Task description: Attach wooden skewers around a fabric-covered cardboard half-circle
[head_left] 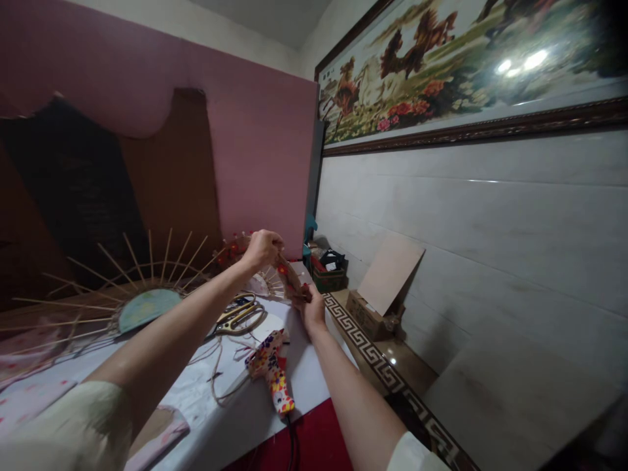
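Between my two hands is a brown strip with red flower-like decorations [290,277], slanting down to the right above the table's far right corner. My left hand [263,249] grips its upper end with closed fingers. At the lower end, my right hand [313,310] is closed around it, its fingers partly hidden. Nearer to me lies a flower-patterned glue gun [273,370], its cord running off toward the front. Gold-handled scissors [241,316] rest beyond it, below my left forearm. A smaller decorated half-round piece [260,283] lies behind my hands.
Thin sticks fan out from a pale green half-disc [148,310] on the left. Loose twine [214,373] lies on the white table surface [216,418]. A pink board [265,163] and torn cardboard stand behind. On the right, a cardboard box [366,316] sits by the tiled wall.
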`<state>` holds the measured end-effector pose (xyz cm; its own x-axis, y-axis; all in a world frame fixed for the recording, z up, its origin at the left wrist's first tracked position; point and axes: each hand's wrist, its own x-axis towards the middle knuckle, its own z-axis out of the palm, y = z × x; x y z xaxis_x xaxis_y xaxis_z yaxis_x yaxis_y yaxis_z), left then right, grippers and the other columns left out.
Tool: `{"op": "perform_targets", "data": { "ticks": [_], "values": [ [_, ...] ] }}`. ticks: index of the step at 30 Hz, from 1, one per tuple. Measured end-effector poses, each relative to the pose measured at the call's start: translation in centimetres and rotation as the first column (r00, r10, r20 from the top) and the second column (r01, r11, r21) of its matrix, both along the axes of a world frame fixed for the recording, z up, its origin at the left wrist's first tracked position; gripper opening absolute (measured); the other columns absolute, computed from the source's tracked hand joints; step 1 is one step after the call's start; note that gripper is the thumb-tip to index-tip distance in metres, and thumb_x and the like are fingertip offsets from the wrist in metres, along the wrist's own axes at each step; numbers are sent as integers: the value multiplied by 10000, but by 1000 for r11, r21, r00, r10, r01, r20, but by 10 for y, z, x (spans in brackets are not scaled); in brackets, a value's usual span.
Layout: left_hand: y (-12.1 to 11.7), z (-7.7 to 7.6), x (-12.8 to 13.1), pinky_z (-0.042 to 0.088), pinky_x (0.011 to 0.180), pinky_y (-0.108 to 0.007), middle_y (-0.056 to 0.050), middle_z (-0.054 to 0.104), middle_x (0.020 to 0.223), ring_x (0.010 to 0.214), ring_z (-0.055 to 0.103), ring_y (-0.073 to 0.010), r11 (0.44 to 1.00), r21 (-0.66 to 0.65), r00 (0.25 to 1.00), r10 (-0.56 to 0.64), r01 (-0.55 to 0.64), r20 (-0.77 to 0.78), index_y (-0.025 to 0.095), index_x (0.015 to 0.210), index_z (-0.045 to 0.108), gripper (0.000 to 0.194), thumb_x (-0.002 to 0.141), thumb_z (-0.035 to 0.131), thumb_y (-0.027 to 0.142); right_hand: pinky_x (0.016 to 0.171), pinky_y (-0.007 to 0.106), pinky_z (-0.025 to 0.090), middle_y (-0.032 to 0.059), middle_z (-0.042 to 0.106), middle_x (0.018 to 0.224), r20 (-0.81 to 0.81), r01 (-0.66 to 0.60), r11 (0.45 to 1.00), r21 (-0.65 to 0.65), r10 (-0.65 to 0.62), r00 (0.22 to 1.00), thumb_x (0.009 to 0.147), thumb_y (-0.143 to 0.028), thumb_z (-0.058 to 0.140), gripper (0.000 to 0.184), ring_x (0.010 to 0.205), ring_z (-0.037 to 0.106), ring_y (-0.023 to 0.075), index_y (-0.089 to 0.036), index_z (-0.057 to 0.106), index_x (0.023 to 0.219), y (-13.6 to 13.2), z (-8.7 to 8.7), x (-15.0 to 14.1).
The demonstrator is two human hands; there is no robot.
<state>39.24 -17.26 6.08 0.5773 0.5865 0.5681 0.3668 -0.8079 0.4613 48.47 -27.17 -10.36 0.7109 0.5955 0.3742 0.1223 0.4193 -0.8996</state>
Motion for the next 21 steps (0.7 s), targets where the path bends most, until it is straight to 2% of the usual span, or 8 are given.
{"op": "perform_targets", "data": {
  "ticks": [4,7,12,15,21],
  "values": [
    [6,-2,-3,481,653,-229,-63,738,781,723,664,-168,1000,3,996,17,-17,84,155,895,734,277,709,529,168,479,206,381,-50,564,589,15,9,1000,-23,-8,1000,543,-277,649,193,530,493,117,-191,504,637,-2,2,-1],
    [6,-2,-6,480,671,-235,-53,742,804,757,665,-173,999,0,992,50,-51,119,182,882,737,260,697,555,172,501,203,383,-48,576,597,33,29,999,-37,-27,999,534,-257,648,183,554,508,122,-188,518,644,-3,2,0],
    [12,2,-18,466,730,-247,-73,725,963,863,649,-179,982,-23,961,189,-188,204,173,1015,696,325,761,496,209,479,206,378,-40,582,593,46,48,996,-70,-45,998,544,-270,647,192,540,523,130,-192,519,664,-2,0,2],
    [21,4,-25,464,716,-249,-78,728,949,853,650,-192,973,-45,956,231,-227,181,181,985,709,304,738,536,214,476,207,378,-36,589,592,51,56,995,-87,-52,997,544,-262,654,191,533,529,132,-197,520,664,-3,1,2],
    [23,3,-20,461,713,-238,-52,736,924,848,648,-186,988,-27,987,153,-151,56,231,902,736,231,724,591,256,457,210,377,-26,616,618,46,59,992,-109,-54,997,545,-254,646,174,518,530,134,-205,527,662,-2,2,1]
  ]
}}
